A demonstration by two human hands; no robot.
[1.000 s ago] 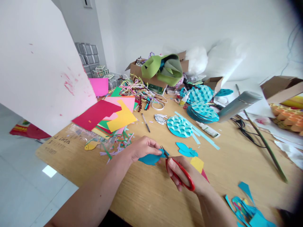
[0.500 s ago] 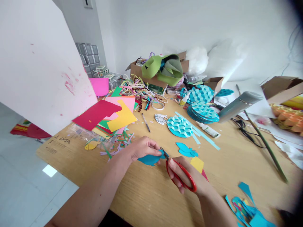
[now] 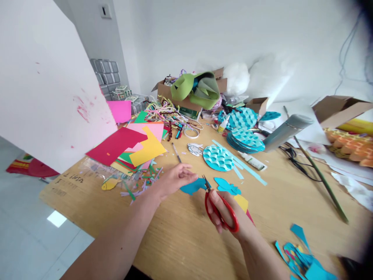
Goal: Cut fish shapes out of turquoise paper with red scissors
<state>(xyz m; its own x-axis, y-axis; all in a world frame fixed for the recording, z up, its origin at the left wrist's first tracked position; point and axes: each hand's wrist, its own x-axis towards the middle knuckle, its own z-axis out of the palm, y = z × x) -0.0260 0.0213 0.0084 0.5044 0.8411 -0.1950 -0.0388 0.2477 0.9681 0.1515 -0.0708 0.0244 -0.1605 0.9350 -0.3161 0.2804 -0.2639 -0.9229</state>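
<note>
My right hand (image 3: 221, 212) is closed around the red handles of a pair of scissors (image 3: 234, 220), with the blades pointing up and away from me. A blue paper cut-out (image 3: 192, 187) lies just left of the blade tips. My left hand (image 3: 176, 179) is at its upper left edge, fingers loosely apart and holding nothing. Beyond the blades rests a blue paper fish shape (image 3: 227, 186). Partly behind my right hand is a yellow paper scrap (image 3: 241, 202).
Coloured paper sheets (image 3: 116, 146) and thin scraps cover the left of the table. Behind are a honeycomb-patterned blue disc (image 3: 218, 158), a glue bottle (image 3: 253, 160) and a pen (image 3: 176, 152). Blue offcuts (image 3: 303, 256) lie at the near right, below a long green stick (image 3: 323, 177).
My left hand has let go of the blue cut-out, which now lies farther from me. The scissors have come away from it, and the view has shifted slightly.
</note>
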